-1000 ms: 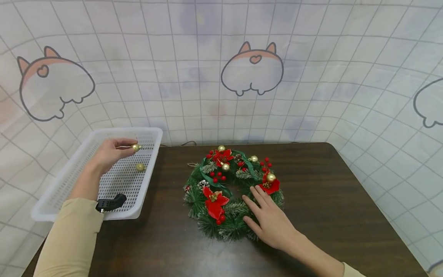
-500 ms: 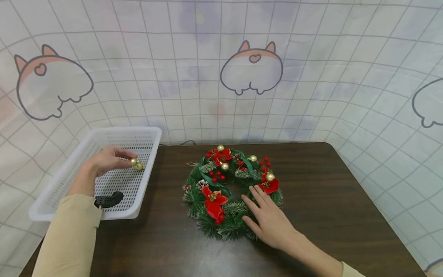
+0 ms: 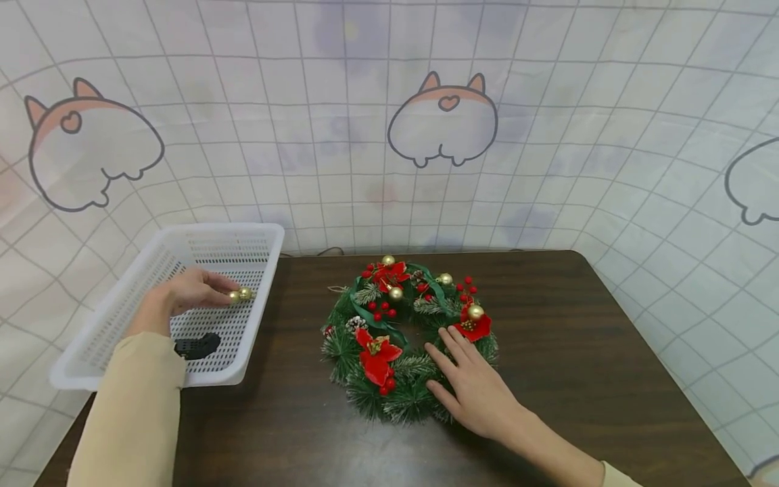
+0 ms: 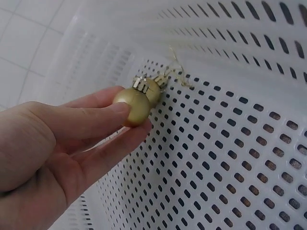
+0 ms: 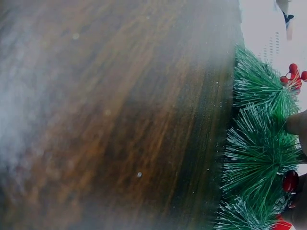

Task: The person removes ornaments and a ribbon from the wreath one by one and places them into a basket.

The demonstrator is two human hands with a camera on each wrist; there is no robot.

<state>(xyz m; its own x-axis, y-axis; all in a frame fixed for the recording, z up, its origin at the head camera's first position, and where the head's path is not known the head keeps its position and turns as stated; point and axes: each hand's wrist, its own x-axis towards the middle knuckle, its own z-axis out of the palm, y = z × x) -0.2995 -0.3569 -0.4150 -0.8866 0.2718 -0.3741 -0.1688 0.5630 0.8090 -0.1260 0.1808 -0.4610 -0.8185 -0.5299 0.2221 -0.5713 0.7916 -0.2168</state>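
My left hand (image 3: 193,292) is inside the white basket (image 3: 263,318), pinching a small gold ball ornament (image 4: 135,106) between thumb and fingers. A second gold ball ornament (image 3: 245,293) lies right behind it; the left wrist view shows its cap and a thin gold string, the rest partly hidden. My right hand (image 3: 471,385) rests with spread fingers on the near right part of a green wreath (image 3: 410,404). Red poinsettias, berries, a green ribbon and several gold balls decorate the wreath. At the right wrist view's edge, the wreath's frosted needles (image 5: 261,158) touch the fingers.
The basket stands at the left on a dark wooden table (image 3: 292,433), and the wreath lies to its right. Behind the table hangs a white gridded cloth (image 3: 341,203) with cartoon animal prints. A thin dark cord (image 3: 331,251) shows at the table's back edge.
My left hand has lowered into the basket with its gold ball, bringing it beside the other ball. The right hand stays on the wreath.
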